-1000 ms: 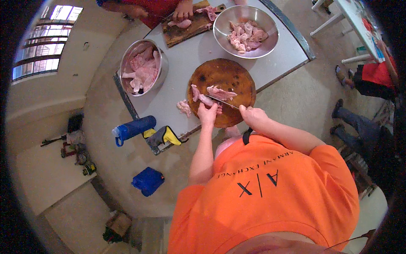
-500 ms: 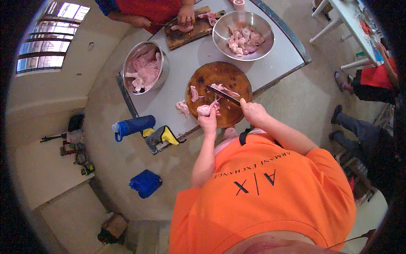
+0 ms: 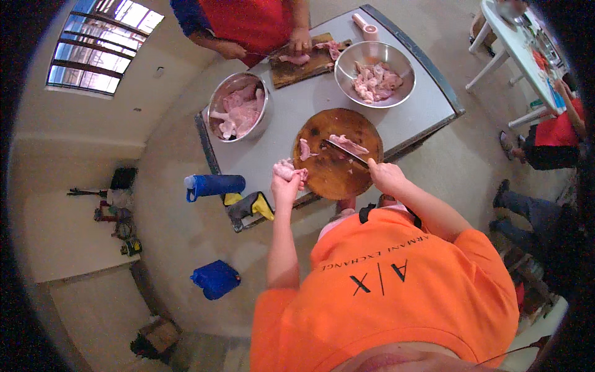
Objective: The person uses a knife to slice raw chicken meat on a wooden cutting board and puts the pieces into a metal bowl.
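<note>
My right hand [image 3: 388,178] grips the handle of a knife [image 3: 347,154], its dark blade lying across the round wooden chopping board [image 3: 341,183]. Alongside the blade rests a long strip of raw chicken [image 3: 349,144], and a smaller scrap of chicken [image 3: 305,149] sits near the board's left side. Just off the board's left edge, my left hand [image 3: 286,187] is closed on a piece of raw chicken [image 3: 300,175]. Pale chicken trimmings [image 3: 283,167] show beyond my fingers; whether they touch the held piece I cannot tell.
Steel bowls of raw chicken stand at left [image 3: 265,118] and right [image 3: 409,93]. Across the table [image 3: 282,146], a co-worker's hands [image 3: 300,42] cut meat on a rectangular board [image 3: 291,75]. A blue bottle [image 3: 217,185] and grey-yellow cloth [image 3: 251,208] lie at the near left corner.
My left hand has moved left off the chopping board with the chicken piece, over to the trimmings. The knife stays over the board. The whole view has shifted slightly.
</note>
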`<state>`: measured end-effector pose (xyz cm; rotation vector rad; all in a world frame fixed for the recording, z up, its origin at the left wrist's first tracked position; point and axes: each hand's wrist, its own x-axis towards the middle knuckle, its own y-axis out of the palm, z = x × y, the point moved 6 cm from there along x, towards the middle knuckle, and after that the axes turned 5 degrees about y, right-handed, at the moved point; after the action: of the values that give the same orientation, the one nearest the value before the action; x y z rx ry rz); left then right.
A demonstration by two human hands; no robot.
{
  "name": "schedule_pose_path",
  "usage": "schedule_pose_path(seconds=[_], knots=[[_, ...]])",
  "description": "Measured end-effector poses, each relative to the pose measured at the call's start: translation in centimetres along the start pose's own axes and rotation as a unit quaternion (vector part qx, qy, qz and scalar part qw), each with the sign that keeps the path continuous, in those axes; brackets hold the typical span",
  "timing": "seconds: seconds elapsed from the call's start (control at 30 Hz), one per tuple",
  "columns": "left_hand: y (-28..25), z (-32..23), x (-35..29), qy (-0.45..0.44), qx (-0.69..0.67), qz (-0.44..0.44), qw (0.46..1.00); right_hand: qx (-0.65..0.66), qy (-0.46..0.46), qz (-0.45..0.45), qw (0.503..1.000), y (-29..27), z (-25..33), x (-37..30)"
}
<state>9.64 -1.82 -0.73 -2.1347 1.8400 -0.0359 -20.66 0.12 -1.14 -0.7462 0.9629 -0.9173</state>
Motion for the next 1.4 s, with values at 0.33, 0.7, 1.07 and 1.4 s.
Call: schedule_pose_path(seconds=[0.33, 0.7, 1.07, 1.4], knots=[[4.3, -2.6, 11.1, -0.044, 0.229, 0.253, 0.939, 0.043, 0.144, -0.071, 0.986, -1.8, -0.6, -1.8], [3.0, 1.2, 11.6, 0.06, 0.316, 0.173, 0.931, 0.002, 0.19, -0.091, 0.978, -0.4, -1.3, -3.5], [4.1, -1.3, 10.8, 0.255, 0.288, 0.025, 0.923, -0.025, 0.097, -0.015, 0.995, 0.7, 5.6, -5.0], [7.8, -2.2, 13.8, 0.149, 0.227, 0.104, 0.957, 0.06, 0.17, -0.135, 0.974, 1.3, 2.6, -6.0]])
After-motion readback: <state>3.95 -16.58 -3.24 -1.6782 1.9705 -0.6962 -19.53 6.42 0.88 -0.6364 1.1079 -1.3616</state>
